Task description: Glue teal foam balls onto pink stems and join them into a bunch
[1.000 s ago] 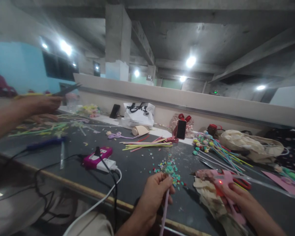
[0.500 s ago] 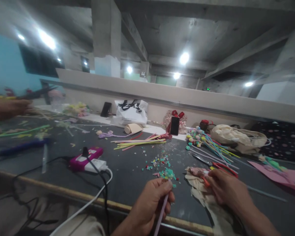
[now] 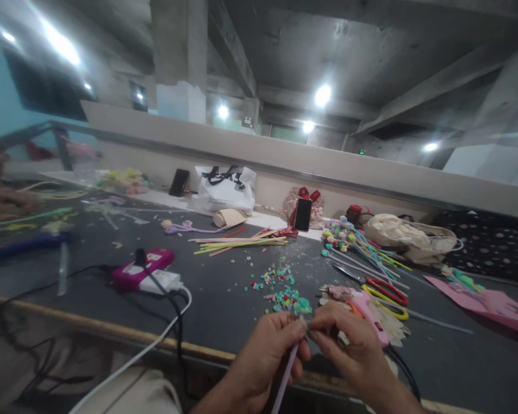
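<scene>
My left hand point(image 3: 276, 345) is closed round a pale purple pipe cleaner point(image 3: 285, 376), which slants down toward the table's front edge. At its upper end, my right hand point(image 3: 343, 339) pinches thumb and forefinger together against the left fingertips; anything between them is too small to make out. Just beyond both hands lies a pile of green, red and pink scraps point(image 3: 291, 302). A pink glue gun point(image 3: 369, 313) with an orange trigger rests on a crumpled pale sheet point(image 3: 395, 330), partly behind my right hand.
Red-handled scissors point(image 3: 386, 290) and yellow-handled ones point(image 3: 386, 305) lie right of the scraps. Pipe cleaners point(image 3: 242, 244) and flower stems point(image 3: 349, 236) lie farther back. A magenta power strip point(image 3: 142, 270) trails cables over the front edge. Another person's hand point(image 3: 4, 195) is far left.
My right hand has let go of the glue gun on the sheet and moved left to the top of the pipe cleaner. My left hand keeps its hold.
</scene>
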Motion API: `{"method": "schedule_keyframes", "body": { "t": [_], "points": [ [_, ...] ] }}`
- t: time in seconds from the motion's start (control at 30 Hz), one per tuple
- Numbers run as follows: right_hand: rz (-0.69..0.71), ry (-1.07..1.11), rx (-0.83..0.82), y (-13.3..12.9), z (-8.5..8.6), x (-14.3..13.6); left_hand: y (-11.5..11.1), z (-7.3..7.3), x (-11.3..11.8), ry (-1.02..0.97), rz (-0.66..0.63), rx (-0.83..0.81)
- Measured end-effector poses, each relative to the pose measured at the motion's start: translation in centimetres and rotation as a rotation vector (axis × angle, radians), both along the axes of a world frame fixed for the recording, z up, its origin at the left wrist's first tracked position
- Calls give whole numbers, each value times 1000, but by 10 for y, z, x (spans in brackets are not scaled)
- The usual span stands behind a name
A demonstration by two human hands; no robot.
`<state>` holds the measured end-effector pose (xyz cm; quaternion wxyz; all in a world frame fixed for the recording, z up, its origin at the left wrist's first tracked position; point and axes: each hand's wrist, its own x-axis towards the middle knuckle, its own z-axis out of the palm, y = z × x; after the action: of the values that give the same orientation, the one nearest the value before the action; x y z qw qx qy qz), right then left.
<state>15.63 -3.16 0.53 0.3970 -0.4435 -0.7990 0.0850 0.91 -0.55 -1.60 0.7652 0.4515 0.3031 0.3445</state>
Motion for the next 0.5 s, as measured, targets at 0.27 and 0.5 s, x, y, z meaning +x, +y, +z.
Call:
{"method": "schedule_keyframes", "body": {
  "t": [0.27, 0.5],
  "points": [
    [46, 460, -558, 4, -4, 0, -2, -1, 3, -52, -12, 40],
    [146, 718, -676, 7, -14, -1, -3, -2, 5, -60, 24, 62]
  ]
}}
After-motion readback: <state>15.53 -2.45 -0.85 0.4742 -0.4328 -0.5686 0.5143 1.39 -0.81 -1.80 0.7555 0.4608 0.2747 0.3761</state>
